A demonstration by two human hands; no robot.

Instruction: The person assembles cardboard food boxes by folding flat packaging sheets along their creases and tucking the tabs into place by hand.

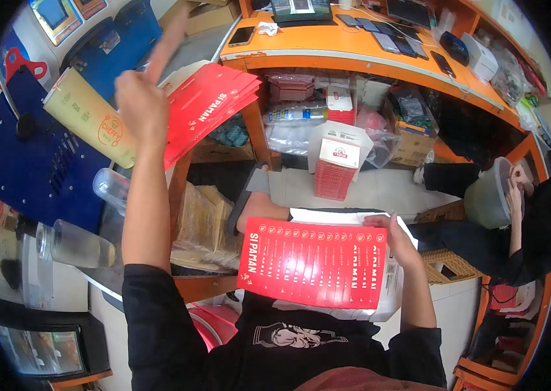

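Note:
A fanned stack of flat red printed cardboard sheets (308, 264) marked "SI PAMAN" lies across my lap, white faces showing beneath. My right hand (398, 242) grips its upper right edge, fingers over the top. At the upper left, my left hand (142, 101) is beside a second pile of red cardboard sheets (207, 107). One of its fingers stretches upward, blurred; the others are partly hidden, and I see nothing held in it. Beside that forearm are a "CHEFFY" paper-wrapped roll or tube (89, 117) and a clear plastic container (111, 188).
A column of red-and-white boxes (337, 173) stands on the floor ahead. Phones (396, 40) lie on the orange desk (288, 42). At the right, another person's hands (516, 186) hold a translucent tub (487, 195). A clear jar (83, 244) is at the left.

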